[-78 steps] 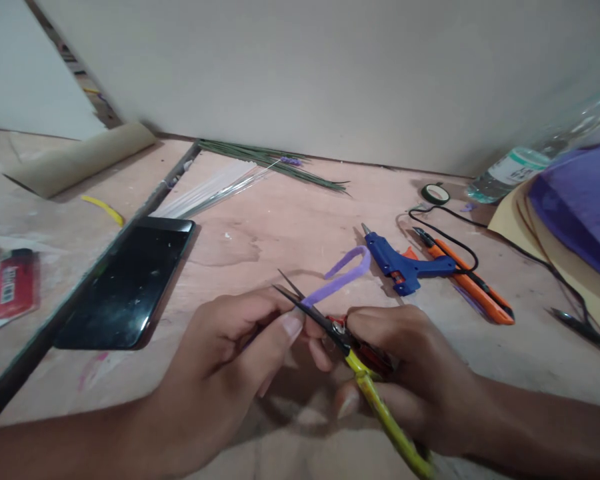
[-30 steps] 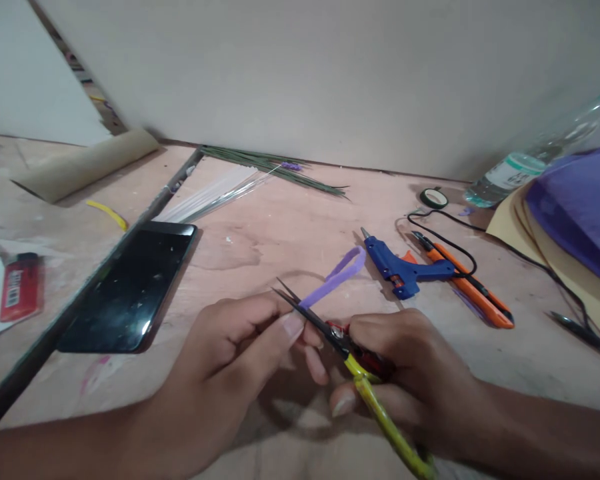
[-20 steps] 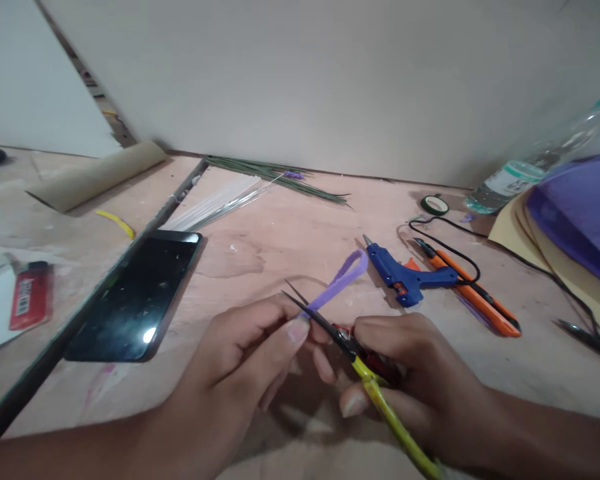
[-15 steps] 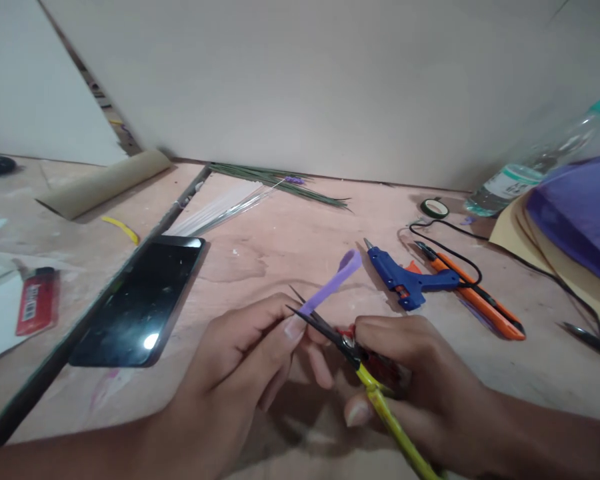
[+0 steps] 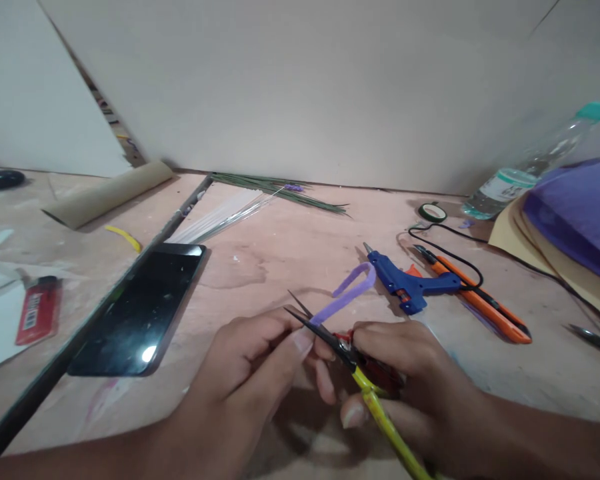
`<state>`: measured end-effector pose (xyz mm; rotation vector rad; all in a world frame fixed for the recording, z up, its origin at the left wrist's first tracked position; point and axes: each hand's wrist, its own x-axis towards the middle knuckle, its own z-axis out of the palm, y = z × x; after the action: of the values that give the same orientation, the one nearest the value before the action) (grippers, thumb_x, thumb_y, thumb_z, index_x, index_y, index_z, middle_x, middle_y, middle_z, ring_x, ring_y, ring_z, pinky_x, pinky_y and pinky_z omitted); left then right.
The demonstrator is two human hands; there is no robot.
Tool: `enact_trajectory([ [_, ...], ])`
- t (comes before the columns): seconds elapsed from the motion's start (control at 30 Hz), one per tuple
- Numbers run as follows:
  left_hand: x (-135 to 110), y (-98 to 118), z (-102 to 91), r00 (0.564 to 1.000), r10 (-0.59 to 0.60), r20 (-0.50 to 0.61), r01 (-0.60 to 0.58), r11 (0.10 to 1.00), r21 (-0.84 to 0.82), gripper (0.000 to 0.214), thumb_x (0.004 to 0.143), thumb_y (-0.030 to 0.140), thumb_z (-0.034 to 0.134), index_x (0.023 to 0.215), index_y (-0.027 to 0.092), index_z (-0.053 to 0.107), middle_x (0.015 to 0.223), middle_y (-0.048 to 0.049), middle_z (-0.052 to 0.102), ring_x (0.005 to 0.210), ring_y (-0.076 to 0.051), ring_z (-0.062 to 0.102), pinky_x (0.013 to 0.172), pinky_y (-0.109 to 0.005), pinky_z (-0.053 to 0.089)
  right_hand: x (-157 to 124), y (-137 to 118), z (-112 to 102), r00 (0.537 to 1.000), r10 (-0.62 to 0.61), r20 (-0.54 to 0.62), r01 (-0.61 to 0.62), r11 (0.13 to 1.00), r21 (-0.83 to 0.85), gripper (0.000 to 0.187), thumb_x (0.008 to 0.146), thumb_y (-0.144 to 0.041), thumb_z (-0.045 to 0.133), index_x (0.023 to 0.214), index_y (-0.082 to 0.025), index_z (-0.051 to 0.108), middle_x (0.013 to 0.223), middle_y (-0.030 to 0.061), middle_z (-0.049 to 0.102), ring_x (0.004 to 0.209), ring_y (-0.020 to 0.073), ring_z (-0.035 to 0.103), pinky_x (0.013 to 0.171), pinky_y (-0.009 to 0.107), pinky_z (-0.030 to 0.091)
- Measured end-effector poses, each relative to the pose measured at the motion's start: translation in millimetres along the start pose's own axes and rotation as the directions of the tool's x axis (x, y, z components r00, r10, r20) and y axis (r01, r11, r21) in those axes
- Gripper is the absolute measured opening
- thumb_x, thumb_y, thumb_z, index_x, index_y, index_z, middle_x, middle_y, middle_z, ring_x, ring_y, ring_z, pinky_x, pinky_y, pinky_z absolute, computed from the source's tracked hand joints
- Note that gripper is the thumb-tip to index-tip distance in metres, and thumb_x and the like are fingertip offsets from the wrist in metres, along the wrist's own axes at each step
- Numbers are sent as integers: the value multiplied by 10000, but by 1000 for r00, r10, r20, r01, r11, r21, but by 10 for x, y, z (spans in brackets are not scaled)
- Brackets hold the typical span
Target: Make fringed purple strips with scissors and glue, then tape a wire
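Observation:
My left hand pinches one end of a looped purple strip between thumb and fingers, low in the middle of the view. My right hand is closed round small scissors with a yellow and red handle. Their black blades are slightly parted, and the purple strip lies between them just beside my left thumb. The loop's far end rises toward the blue glue gun.
A black phone lies left of my hands, a red lighter further left. An orange cutter, a black cord, a tape roll, a plastic bottle and purple sheets lie right. Green stems line the wall.
Both hands keep their grip on the strip and scissors. The strip's loop flattened and then opened again. The view has tilted up a little, so everything sits lower.

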<state>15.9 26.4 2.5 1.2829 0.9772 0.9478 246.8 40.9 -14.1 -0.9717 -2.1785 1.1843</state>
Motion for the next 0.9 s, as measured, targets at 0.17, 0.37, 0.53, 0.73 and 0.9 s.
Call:
enact_trajectory([
  [0.17,16,0,14,1000,-5,-2,5,999,-33,338,1053,200,618,767,196,797,650,25,714,506,-73,453,656,-180,526,-25,47,37,1000,-18,-23,19,999,30,597,1028,-735,616,848,-175,717,745,15,633,649,131,527,634,275,379],
  [0.37,32,18,39,999,-34,9,35,994,-100,335,1027,191,626,755,185,822,638,3,723,503,-72,449,513,-158,427,-35,49,55,998,8,-60,-8,1000,-7,671,997,-794,602,786,-167,717,679,7,600,595,125,469,594,272,354],
  [0.53,33,22,34,999,-39,-37,35,996,-81,324,1016,194,629,758,183,825,642,-3,736,490,-65,462,442,-149,333,-27,34,34,999,3,-54,-5,1000,-26,663,1007,-785,589,819,-166,731,684,12,612,592,126,469,589,271,355],
  [0.73,17,6,19,997,-53,-55,51,998,-41,300,1014,253,645,777,185,816,644,3,727,497,-70,500,453,-139,376,-30,70,28,998,-26,-61,27,999,17,574,1013,-700,671,801,-169,718,702,3,622,604,116,494,601,263,369],
  [0.9,30,30,23,998,-30,-47,29,999,-17,304,998,235,639,752,193,811,595,20,695,482,-70,487,442,-143,366,-16,42,22,999,-22,-46,26,996,84,534,1024,-668,681,882,-162,780,730,5,636,639,121,521,627,275,377],
])
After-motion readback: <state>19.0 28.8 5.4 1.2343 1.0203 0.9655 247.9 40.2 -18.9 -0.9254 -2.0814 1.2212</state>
